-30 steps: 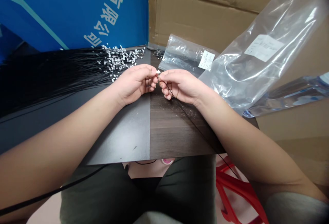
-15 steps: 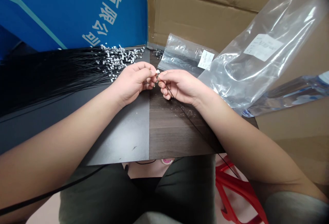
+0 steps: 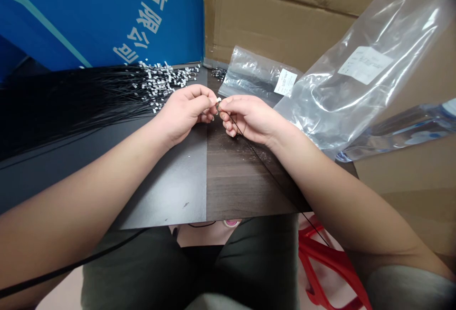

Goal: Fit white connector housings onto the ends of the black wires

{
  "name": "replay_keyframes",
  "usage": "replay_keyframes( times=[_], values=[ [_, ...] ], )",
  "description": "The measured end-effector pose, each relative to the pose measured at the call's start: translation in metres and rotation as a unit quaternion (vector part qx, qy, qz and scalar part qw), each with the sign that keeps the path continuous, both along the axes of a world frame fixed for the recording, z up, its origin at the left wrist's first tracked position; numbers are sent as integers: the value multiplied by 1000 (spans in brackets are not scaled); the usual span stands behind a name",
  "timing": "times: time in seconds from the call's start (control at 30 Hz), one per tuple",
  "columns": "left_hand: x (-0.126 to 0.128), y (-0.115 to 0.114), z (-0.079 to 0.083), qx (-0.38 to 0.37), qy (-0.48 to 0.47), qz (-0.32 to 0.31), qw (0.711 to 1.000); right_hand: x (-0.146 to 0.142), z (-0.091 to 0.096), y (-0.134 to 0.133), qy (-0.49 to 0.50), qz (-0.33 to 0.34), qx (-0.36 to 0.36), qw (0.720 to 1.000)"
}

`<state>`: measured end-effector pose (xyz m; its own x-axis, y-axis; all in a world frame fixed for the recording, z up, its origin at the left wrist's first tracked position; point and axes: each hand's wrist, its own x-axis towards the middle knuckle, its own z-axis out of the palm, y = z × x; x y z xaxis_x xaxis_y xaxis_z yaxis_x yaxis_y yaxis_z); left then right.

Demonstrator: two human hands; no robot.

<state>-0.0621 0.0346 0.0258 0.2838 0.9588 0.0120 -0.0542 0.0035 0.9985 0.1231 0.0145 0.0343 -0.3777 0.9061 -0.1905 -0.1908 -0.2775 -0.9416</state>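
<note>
My left hand (image 3: 185, 113) and my right hand (image 3: 251, 119) meet fingertip to fingertip above the table, both in a pinch. Between them shows a small white piece (image 3: 219, 99), like a connector or tag, at the end of a thin black cable (image 3: 265, 165). The left thumb and forefinger grip the white piece. My right fingers hold the cable close by, and its length runs down past the right forearm over the table's edge. Fingertips hide most of the joint. To the left lies a large bundle of similar black cables (image 3: 71, 103) with white ends (image 3: 156, 84).
A flat clear bag (image 3: 251, 70) with a label and a larger clear bag (image 3: 395, 82) lie right of my hands, beside a plastic bottle (image 3: 402, 127). A blue panel (image 3: 96, 15) and cardboard (image 3: 278, 20) stand behind. Below right is a red stool (image 3: 327, 258).
Hardly anything differs. Both hands stay at the same spot with only slight finger movement around the small white piece.
</note>
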Motion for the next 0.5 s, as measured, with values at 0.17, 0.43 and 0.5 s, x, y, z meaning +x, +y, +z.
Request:
replay_keyframes(
  times=[0.17, 0.43, 0.5],
  values=[
    [0, 1, -2, 7, -2, 2, 1000, -1, -3, 0, -11, -19, 7, 1000],
    [-1, 0, 2, 16, 17, 10, 1000, -2, -2, -2, -20, -32, 9, 999],
    [-2, 1, 2, 13, 12, 8, 1000, -2, 0, -2, -37, -39, 13, 998]
  ],
)
